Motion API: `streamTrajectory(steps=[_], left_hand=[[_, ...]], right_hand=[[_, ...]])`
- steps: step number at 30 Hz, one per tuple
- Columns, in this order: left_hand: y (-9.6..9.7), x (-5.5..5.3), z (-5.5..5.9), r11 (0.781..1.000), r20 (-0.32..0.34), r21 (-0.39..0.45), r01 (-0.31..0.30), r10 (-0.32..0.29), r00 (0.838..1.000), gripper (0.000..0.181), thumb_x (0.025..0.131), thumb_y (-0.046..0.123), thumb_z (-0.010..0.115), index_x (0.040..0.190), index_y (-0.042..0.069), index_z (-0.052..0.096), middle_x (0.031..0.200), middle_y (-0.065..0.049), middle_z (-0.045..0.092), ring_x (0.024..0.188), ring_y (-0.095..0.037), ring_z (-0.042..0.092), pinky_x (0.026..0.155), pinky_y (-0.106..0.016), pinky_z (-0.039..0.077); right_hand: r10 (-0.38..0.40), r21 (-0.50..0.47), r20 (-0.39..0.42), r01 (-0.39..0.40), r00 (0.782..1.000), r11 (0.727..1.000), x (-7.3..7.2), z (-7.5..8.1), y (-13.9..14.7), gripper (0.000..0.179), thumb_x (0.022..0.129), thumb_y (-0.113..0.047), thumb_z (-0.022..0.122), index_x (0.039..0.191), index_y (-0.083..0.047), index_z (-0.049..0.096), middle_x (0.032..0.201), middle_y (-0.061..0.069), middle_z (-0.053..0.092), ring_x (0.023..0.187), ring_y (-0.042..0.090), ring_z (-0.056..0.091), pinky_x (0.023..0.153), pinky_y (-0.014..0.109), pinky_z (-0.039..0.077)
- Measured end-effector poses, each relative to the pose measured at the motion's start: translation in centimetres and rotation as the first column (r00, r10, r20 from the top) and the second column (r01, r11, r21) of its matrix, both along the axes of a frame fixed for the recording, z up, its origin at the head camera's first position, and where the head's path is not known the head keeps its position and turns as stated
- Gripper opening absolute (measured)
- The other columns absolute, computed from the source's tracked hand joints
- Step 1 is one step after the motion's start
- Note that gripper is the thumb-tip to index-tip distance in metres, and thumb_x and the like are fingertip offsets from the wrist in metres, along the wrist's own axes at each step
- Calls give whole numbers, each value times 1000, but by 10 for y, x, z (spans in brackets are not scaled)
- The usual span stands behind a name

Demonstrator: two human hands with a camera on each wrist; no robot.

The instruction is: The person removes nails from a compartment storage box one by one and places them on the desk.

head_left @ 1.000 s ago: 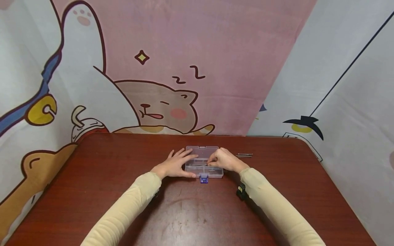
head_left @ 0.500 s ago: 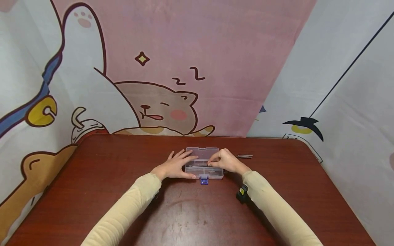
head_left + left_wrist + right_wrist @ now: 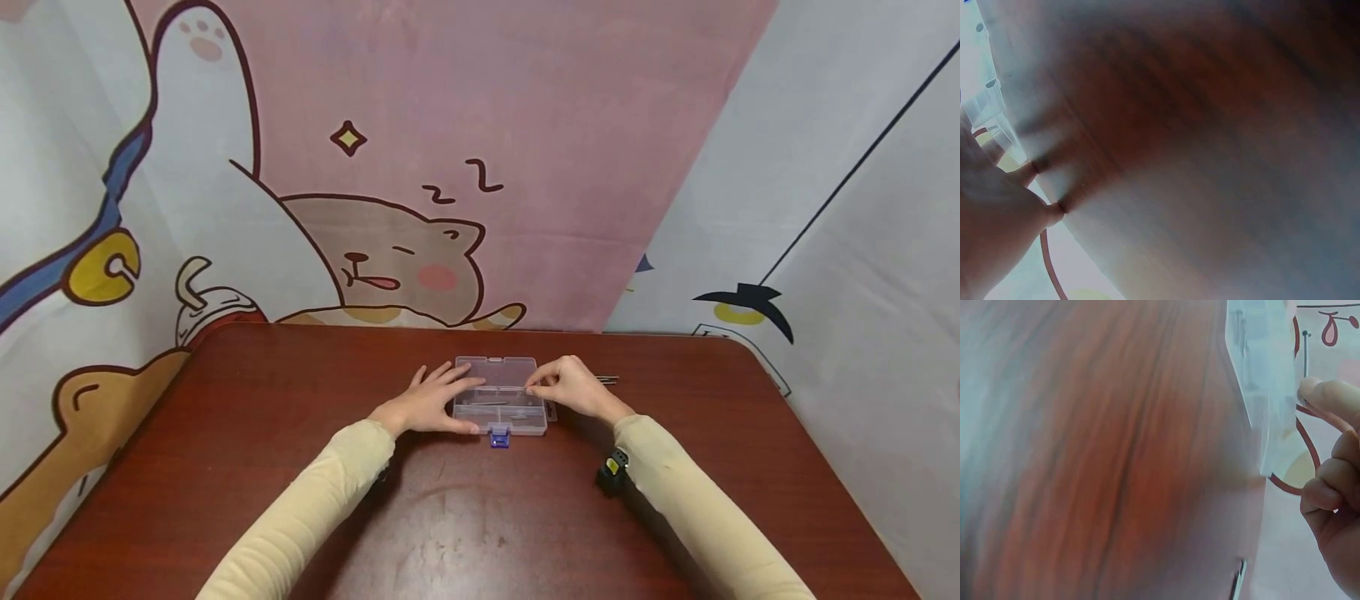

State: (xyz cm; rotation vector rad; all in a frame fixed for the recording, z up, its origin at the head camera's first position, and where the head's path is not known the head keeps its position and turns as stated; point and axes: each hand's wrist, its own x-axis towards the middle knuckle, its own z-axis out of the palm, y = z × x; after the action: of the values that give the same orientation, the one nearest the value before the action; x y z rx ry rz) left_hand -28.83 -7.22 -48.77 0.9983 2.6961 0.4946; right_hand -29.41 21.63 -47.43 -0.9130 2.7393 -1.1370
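A clear plastic compartment box (image 3: 525,432) stands on the table, its lid raised at the back and a blue latch (image 3: 499,439) at the front. One long thin nail (image 3: 487,403) lies in its middle section; smaller metal pieces (image 3: 519,417) lie in the front right section. My left hand (image 3: 426,405) rests with spread fingers along the box's left side. At the box's right rim is my right hand (image 3: 579,390), thumb and fingertips together. In the right wrist view those fingertips pinch a slim nail (image 3: 1305,356), head end up.
Several long nails (image 3: 609,380) lie on the brown table (image 3: 450,525) to the right, partly behind the right hand. A small clear tab (image 3: 552,411) juts out at the box's right side. A printed cloth (image 3: 555,167) hangs behind the table.
My right hand has moved right, from over the box's middle section to its right rim. The left hand keeps its place, and the long nail in the box still lies there.
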Motion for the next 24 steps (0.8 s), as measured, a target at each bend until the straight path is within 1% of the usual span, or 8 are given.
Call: streamTrajectory(steps=[5, 8, 13, 16, 22, 24], left_hand=[[-1, 0, 2, 1000, 0, 5, 5, -5, 1000, 85, 80, 66, 64, 150, 29, 36, 159, -5, 21, 144, -35, 14, 108, -65, 6], [-1, 1, 3, 1000, 6, 9, 5, -5, 1000, 85, 80, 65, 65, 150, 28, 36, 159, -6, 21, 144, -35, 13, 108, -65, 6], [-2, 1, 2, 1000, 6, 4, 9, -9, 1000, 85, 80, 67, 63, 151, 28, 35, 159, -6, 20, 144, -36, 14, 108, -65, 6], [-2, 0, 1, 1000, 4, 5, 10, -10, 1000, 85, 80, 67, 63, 151, 29, 35, 159, -6, 20, 144, -35, 14, 108, -65, 6], [-2, -1, -1, 1000, -3, 7, 13, -13, 1000, 84, 80, 66, 63, 151, 29, 35, 159, -6, 21, 144, -35, 14, 108, -65, 6], [-2, -1, -1, 1000, -3, 9, 12, -12, 1000, 84, 80, 66, 64, 151, 29, 36, 159, -6, 21, 144, -35, 14, 108, -65, 6]], right_hand=[[-26, 11, -20, 26, 999, 1000, 2, 7, 13, 5, 84, -10, 76, 87, -7, 77, 52, -10, 40, 48, 2, 32, 46, 22, 27], [-47, 21, -17, 48, 999, 999, 2, 9, 21, 4, 83, -10, 77, 86, -7, 77, 54, -10, 44, 49, 4, 34, 47, 22, 28], [-60, 49, -17, 61, 998, 997, 1, 14, 36, 4, 84, -11, 76, 87, -8, 77, 56, -8, 48, 49, 5, 35, 47, 22, 29], [-71, 60, -29, 73, 997, 996, -1, 16, 47, 6, 86, -12, 75, 89, -8, 77, 55, -7, 47, 48, 4, 34, 46, 23, 29], [-127, 71, -69, 131, 990, 989, -5, 20, 69, 6, 85, -11, 75, 90, -7, 77, 56, -3, 53, 48, 4, 34, 44, 22, 30], [-137, 79, -77, 143, 988, 987, -6, 21, 74, 6, 86, -11, 74, 90, -8, 77, 56, -4, 53, 48, 4, 34, 44, 23, 30]])
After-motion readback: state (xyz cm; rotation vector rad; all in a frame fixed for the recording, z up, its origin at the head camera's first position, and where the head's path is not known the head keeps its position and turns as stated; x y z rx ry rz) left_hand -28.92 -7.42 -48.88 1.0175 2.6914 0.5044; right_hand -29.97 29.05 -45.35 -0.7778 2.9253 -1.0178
